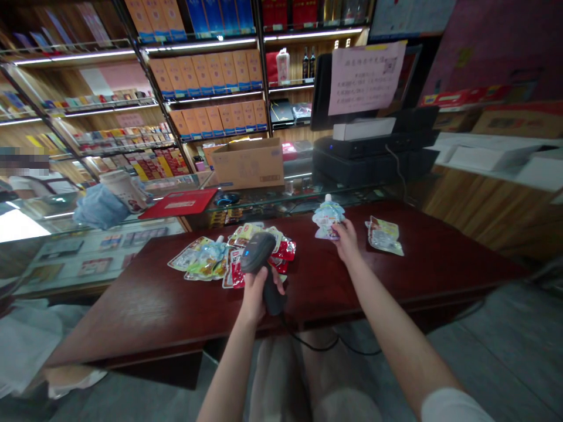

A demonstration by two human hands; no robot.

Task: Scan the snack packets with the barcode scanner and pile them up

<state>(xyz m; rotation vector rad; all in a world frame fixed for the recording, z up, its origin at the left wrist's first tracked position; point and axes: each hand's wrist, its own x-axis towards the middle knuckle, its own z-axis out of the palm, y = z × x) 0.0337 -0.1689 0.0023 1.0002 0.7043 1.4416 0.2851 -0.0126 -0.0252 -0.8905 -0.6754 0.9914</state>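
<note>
In my left hand is a black handheld barcode scanner, fingers wrapped round its handle and a blue light glowing on its head. Its cord runs down over the table's front edge. My right hand pinches a pale blue spouted pouch by its lower right side, the white cap at the top. Behind and left of the scanner lies a pile of snack packets, partly hidden by the scanner; some are red, others clear and yellow. One more packet lies to the right of my right hand.
A dark red wooden table spans the front. Behind it stand a glass counter, an open cardboard box, a red folder, a mouse and a monitor with a pink notice. Another person is at the far left.
</note>
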